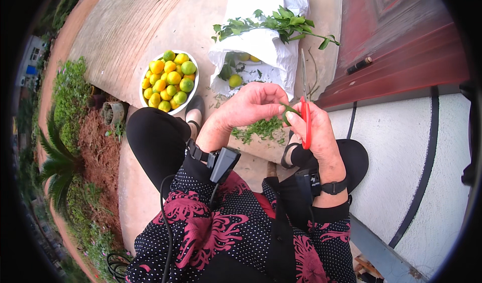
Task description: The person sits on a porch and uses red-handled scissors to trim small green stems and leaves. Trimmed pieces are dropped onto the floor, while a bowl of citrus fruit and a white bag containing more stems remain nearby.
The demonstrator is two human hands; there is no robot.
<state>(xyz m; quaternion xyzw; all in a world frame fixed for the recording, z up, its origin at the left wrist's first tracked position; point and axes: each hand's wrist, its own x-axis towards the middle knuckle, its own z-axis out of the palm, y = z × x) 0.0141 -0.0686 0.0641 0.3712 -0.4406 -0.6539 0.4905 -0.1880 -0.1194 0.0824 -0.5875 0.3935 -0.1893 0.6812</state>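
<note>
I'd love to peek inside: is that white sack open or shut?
Open: the white sack's near end gapes wide, and fruit and leaves show inside it.

Pale concrete paving point(186, 22), red door point(396, 62), palm point(63, 162)

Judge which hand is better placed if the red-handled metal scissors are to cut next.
Probably the right hand: it holds the scissors, blades pointing away from the person. The left hand holds no tool; its fingertips pinch at the small green leaf.
</note>
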